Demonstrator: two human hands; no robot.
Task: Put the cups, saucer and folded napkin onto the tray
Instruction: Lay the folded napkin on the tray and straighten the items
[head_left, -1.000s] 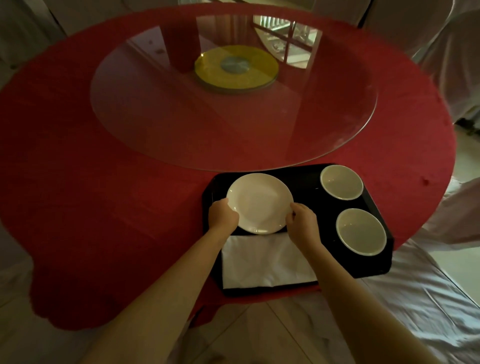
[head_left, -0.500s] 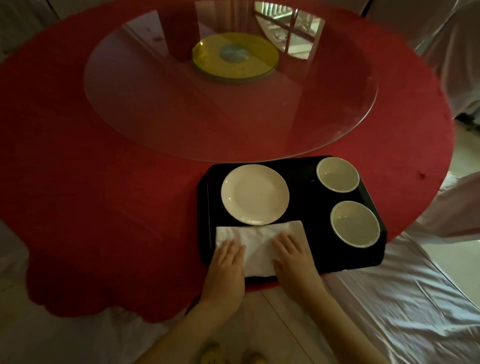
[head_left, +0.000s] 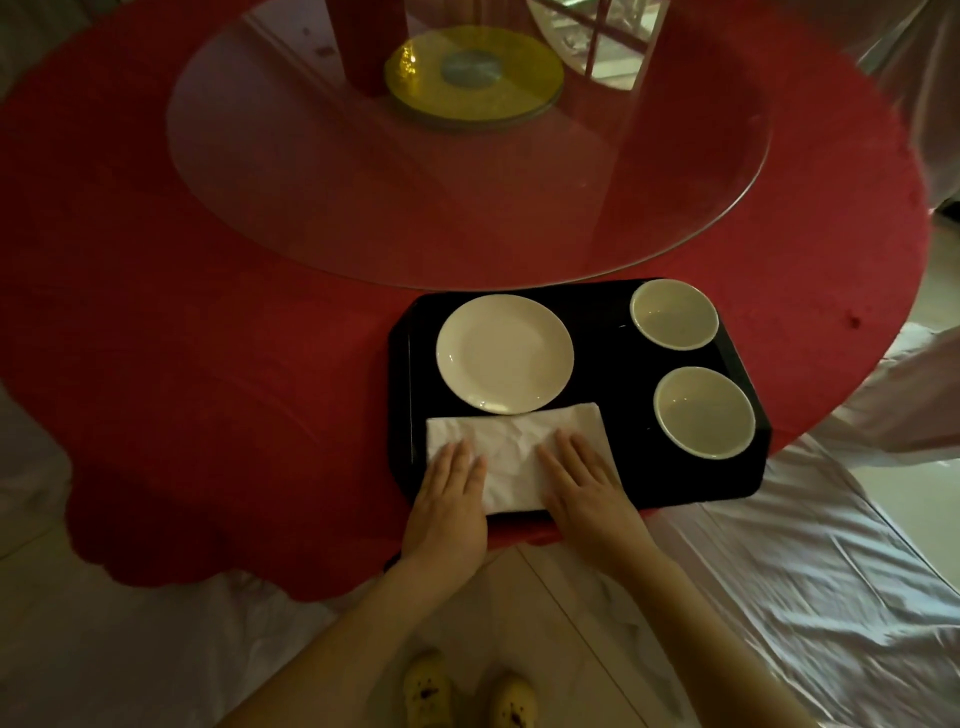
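Observation:
A black tray (head_left: 613, 364) lies at the near edge of the red table. On it rest a white saucer (head_left: 505, 353) at the left, two white cups (head_left: 674, 313) (head_left: 704, 412) at the right, and a white folded napkin (head_left: 511, 452) along the front. My left hand (head_left: 449, 499) lies flat on the napkin's near left part, fingers stretched out. My right hand (head_left: 584, 486) lies flat on its right part, fingers also extended. Neither hand grips anything.
A large glass turntable (head_left: 363, 156) with a yellow hub (head_left: 474, 78) covers the middle of the red table (head_left: 156, 364). White-draped chairs (head_left: 831, 571) stand at the right and near side. My yellow shoes (head_left: 467, 691) show on the floor below.
Both hands left the saucer's rim and came back onto the napkin, where they now press flat. The saucer stays on the tray.

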